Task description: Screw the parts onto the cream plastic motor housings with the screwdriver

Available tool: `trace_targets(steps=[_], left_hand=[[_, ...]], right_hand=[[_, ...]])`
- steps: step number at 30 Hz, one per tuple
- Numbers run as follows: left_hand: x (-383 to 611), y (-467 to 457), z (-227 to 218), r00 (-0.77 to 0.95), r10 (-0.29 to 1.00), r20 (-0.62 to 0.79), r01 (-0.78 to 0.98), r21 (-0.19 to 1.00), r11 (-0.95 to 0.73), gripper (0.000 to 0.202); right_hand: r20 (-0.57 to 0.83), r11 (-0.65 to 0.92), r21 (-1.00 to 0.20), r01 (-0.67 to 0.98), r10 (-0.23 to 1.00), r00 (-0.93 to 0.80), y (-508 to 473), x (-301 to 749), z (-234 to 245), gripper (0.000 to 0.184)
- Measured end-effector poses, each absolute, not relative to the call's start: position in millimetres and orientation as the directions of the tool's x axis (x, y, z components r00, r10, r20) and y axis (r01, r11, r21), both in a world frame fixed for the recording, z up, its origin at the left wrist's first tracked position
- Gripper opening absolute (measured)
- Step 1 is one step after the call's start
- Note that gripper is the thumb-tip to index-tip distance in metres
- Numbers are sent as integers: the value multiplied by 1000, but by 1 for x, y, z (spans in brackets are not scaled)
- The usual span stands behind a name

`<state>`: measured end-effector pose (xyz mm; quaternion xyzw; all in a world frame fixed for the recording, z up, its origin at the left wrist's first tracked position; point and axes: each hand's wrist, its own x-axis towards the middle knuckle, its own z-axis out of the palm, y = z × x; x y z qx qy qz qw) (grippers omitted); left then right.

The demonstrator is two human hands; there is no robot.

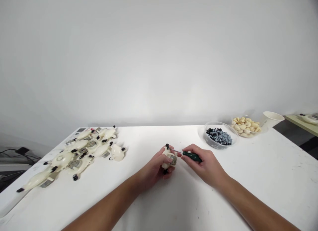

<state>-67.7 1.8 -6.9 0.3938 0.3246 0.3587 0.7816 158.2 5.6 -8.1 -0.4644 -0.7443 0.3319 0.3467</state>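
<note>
My left hand (pixel 158 164) is closed around a cream plastic part (pixel 166 159) with black pieces at its two ends and a grey block on its side. In my right hand (pixel 202 163) is a screwdriver (pixel 192 156) with a dark green handle. Its thin shaft points left, and the tip reaches the upper end of the cream part, near the black piece. Whether a screw sits under the tip is too small to tell. Both hands are above the middle of the white table (pixel 184 204).
Several similar cream parts (pixel 62 159) lie heaped on the left. At the back right stand a clear round dish (pixel 210 143) of screws and small black pieces, a clear bowl of cream pieces (pixel 245 126) and a white cup (pixel 270 120). A wall (pixel 159 58) rises behind.
</note>
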Motion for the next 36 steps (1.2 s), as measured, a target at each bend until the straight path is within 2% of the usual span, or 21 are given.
trace_targets(steps=[9, 19, 24, 32, 36], left_hand=[[-67, 0, -5, 513, 828, -225, -205, 905, 372, 20], [-66, -4, -3, 510, 832, -217, -185, 917, 352, 20], [-67, -2, -4, 535, 818, -212, -257, 881, 397, 17], [-70, 3, -4, 605, 743, -287, -354, 740, 573, 28], [-70, 4, -6, 601, 742, -297, -374, 716, 589, 28]], right_hand=[[310, 460, -782, 421, 872, -378, 10, 163, -5, 20], [230, 392, -821, 415, 892, -389, 13, 163, -4, 23], [261, 419, -800, 430, 887, -380, 12, 161, -5, 21], [290, 436, -760, 482, 891, -349, 8, 160, -6, 22], [288, 425, -752, 503, 899, -330, 7, 160, -5, 24]])
